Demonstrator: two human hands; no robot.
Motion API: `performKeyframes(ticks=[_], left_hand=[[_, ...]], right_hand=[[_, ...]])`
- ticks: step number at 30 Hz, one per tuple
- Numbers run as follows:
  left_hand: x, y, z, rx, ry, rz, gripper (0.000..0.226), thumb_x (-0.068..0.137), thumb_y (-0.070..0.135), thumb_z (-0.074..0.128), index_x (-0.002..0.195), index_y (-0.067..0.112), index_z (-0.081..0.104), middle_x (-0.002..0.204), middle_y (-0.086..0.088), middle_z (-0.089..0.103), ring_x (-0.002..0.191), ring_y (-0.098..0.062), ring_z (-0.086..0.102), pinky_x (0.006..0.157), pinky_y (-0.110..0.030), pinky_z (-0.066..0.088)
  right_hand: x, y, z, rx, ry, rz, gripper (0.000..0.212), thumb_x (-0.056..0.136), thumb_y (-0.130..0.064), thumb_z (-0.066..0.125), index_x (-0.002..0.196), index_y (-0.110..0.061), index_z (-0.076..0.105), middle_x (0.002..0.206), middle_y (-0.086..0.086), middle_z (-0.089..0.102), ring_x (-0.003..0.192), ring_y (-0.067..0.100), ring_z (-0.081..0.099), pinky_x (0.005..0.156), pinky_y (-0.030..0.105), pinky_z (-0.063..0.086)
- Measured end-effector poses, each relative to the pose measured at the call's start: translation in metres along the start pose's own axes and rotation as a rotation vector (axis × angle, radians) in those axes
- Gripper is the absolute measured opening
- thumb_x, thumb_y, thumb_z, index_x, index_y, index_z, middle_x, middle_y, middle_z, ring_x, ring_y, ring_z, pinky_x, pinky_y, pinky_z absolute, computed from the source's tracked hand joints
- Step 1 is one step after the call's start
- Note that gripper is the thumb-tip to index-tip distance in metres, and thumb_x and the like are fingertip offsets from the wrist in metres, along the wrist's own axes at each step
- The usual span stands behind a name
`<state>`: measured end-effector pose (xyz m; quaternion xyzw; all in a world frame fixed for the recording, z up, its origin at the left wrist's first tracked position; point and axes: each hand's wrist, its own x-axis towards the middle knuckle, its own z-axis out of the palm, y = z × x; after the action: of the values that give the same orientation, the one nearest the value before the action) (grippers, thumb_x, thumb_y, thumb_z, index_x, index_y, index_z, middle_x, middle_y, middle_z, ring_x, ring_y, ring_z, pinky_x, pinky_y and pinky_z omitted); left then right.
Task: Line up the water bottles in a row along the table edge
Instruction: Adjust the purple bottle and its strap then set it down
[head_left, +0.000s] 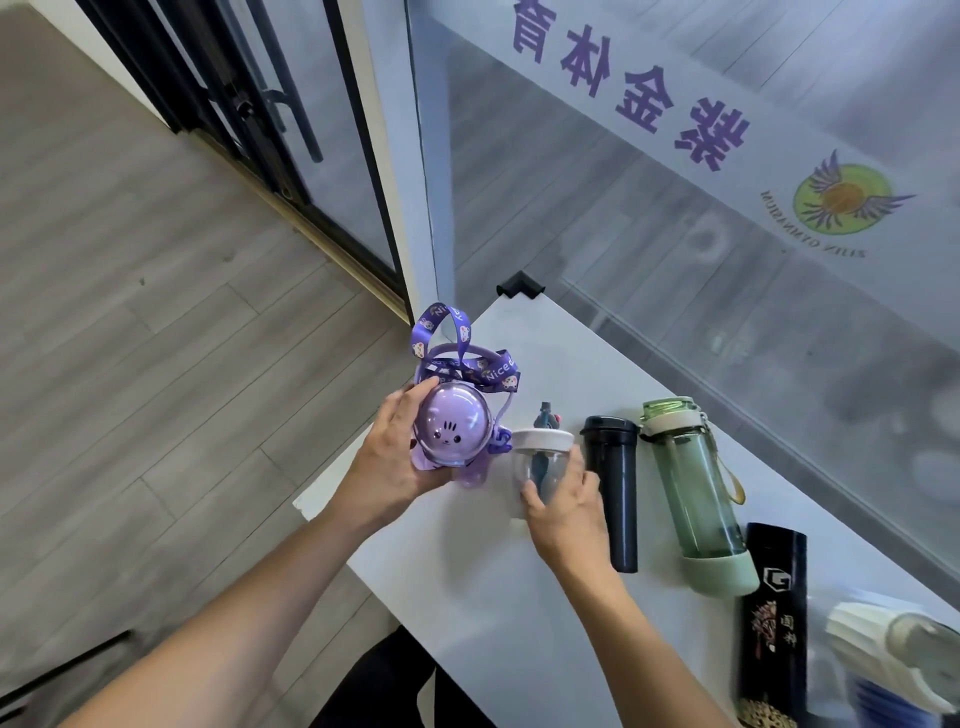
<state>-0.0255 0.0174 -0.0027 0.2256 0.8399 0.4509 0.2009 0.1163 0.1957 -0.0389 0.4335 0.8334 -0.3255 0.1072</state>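
The left hand (387, 457) grips the purple bottle (451, 436) (strap looped over its lid) near the left end of the white tabletop (467, 571). The right hand (563, 506) curls around the clear cup (543, 457) just beside it. Rightward stand a black flask (613, 488), green bottle (696, 493) and printed black bottle (774, 623).

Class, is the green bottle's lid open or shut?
Shut: the green bottle has its white-banded green lid seated on the neck, with no gap visible.
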Motion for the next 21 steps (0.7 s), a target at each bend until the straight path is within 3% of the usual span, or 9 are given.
performKeyframes(ticks=[6, 10, 12, 16, 21], left_hand=[[0.032, 0.008, 0.0, 0.022, -0.046, 0.021, 0.102, 0.061, 0.032, 0.092, 0.145, 0.042, 0.033, 0.143, 0.014, 0.04, 0.128, -0.004, 0.045, 0.102, -0.043, 0.05], [0.053, 0.015, -0.002, 0.04, -0.099, 0.044, 0.101, 0.061, 0.032, 0.092, 0.145, 0.037, 0.036, 0.145, 0.014, 0.043, 0.13, -0.007, 0.046, 0.103, -0.043, 0.049], [0.063, 0.02, 0.0, 0.049, -0.112, 0.056, 0.101, 0.061, 0.03, 0.093, 0.145, 0.035, 0.037, 0.146, 0.011, 0.043, 0.129, -0.01, 0.047, 0.103, -0.044, 0.049], [0.086, 0.031, 0.006, 0.064, -0.13, 0.077, 0.102, 0.061, 0.025, 0.094, 0.145, 0.03, 0.037, 0.145, 0.005, 0.047, 0.127, -0.015, 0.05, 0.103, -0.043, 0.049], [0.124, 0.042, 0.011, 0.06, -0.18, 0.082, 0.102, 0.062, 0.02, 0.093, 0.147, 0.028, 0.037, 0.14, 0.0, 0.049, 0.125, -0.018, 0.05, 0.101, -0.045, 0.051]], right_hand=[[-0.007, 0.006, -0.009, -0.045, 0.018, 0.06, 0.086, 0.094, -0.053, 0.053, 0.16, -0.017, 0.011, 0.141, 0.013, 0.041, 0.127, 0.032, 0.045, 0.103, 0.041, 0.039], [0.006, -0.019, -0.032, -0.01, 0.256, -0.182, 0.072, 0.088, -0.045, 0.065, 0.151, -0.021, 0.039, 0.132, 0.007, 0.049, 0.119, 0.029, 0.049, 0.103, 0.041, 0.039], [0.018, -0.04, -0.042, 0.113, 0.222, -0.277, 0.07, 0.087, -0.045, 0.066, 0.149, -0.025, 0.042, 0.127, 0.004, 0.051, 0.115, 0.025, 0.053, 0.102, 0.041, 0.042], [0.043, -0.073, -0.053, 0.235, 0.071, -0.325, 0.07, 0.088, -0.054, 0.06, 0.15, -0.044, 0.029, 0.126, -0.002, 0.048, 0.112, 0.02, 0.055, 0.097, 0.041, 0.048], [0.074, -0.08, -0.062, 0.304, 0.096, -0.356, 0.064, 0.087, -0.052, 0.066, 0.144, -0.037, 0.042, 0.115, 0.0, 0.053, 0.107, 0.013, 0.052, 0.096, 0.032, 0.047]])
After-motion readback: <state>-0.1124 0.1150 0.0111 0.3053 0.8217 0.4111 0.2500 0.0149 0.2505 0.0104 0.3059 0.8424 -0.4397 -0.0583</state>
